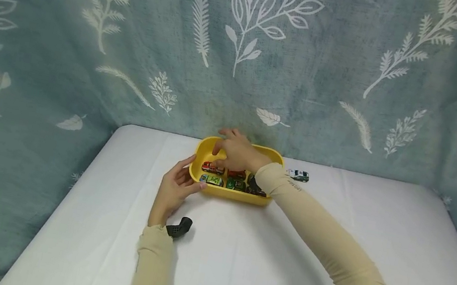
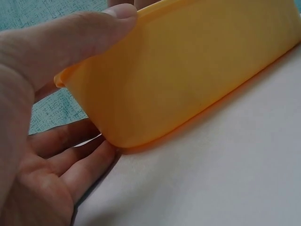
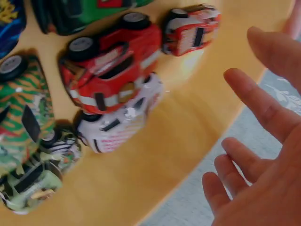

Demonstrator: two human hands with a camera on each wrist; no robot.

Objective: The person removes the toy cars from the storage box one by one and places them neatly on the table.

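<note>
My left hand (image 1: 172, 193) grips the left end of a yellow plastic bin (image 1: 228, 194). In the left wrist view its thumb lies on the rim, and other fingers touch the lower corner. Above the bin's inside hovers my right hand (image 1: 239, 152), fingers spread and holding nothing. Several toy cars lie in the bin. The right wrist view shows a red car (image 3: 113, 70) against a white car (image 3: 115, 125), a smaller orange-red car (image 3: 193, 35) and a green-and-orange striped car (image 3: 23, 113). My right hand and forearm hide part of the bin in the head view.
A white-and-green toy car (image 1: 298, 175) stands on the white-covered table (image 1: 234, 266), right of the bin. Behind the table hangs a teal leaf-patterned curtain (image 1: 309, 100). A black wrist device (image 1: 180, 227) sits at my left wrist.
</note>
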